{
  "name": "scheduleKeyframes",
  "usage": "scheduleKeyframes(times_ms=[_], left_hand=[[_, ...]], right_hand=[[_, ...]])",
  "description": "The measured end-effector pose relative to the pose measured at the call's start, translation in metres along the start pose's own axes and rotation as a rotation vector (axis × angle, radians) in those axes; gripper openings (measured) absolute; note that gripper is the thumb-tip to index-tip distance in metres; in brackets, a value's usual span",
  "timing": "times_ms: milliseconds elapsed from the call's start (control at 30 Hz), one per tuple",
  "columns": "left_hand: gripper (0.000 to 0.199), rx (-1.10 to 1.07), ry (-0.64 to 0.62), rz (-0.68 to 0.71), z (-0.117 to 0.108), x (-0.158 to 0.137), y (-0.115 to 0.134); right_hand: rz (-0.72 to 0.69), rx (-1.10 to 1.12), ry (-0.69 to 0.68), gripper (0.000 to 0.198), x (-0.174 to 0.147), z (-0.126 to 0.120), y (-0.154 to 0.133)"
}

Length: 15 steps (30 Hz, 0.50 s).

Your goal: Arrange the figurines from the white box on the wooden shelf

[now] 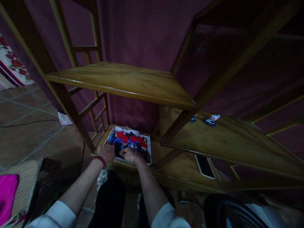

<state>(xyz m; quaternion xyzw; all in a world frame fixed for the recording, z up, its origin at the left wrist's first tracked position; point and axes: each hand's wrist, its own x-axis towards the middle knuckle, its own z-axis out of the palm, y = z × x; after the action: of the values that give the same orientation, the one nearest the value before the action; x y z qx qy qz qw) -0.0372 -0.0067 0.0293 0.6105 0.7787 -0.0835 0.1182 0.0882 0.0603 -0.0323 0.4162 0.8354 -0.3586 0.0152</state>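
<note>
- white box (pixel 149 147): shallow, open-topped, on the wooden lower shelf (pixel 180 167), between 7 and 8 o'clock from view centre. long axis roughly 9 to 3 o'clock, 3 o'clock end tipped slightly nearer.
- left hand (pixel 106 153): at the box's near corner, about 8 o'clock from its middle. fingers mostly hidden; cannot tell if spread or gripping the rim.
- right hand (pixel 129 154): over the box's near side, about 6 o'clock; the nearer hand to the contents. fingers bent in toward the thumb; dim light, cannot tell if they pinch anything.
- red-topped items (pixel 124 138): packed in the box among blue, purple and black ones; 12 to 2 o'clock from the right fingertips.
- small figure (pixel 211 122): dark base, on a shelf between 2 and 3 o'clock from the box, well apart.
- brands, labels, writing: none legible.
</note>
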Motion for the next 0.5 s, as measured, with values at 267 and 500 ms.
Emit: scheduleKeyframes(times_ms=[267, 500], left_hand=[[0.039, -0.037, -0.128, 0.239, 0.01, 0.037, -0.011], [0.04, -0.194, -0.105, 0.234, 0.013, 0.05, -0.019]], right_hand=[[-0.029, 0.13, -0.015, 0.032, 0.008, 0.004, 0.003], [0.047, 0.246, -0.012, 0.034, 0.005, 0.0, -0.003]])
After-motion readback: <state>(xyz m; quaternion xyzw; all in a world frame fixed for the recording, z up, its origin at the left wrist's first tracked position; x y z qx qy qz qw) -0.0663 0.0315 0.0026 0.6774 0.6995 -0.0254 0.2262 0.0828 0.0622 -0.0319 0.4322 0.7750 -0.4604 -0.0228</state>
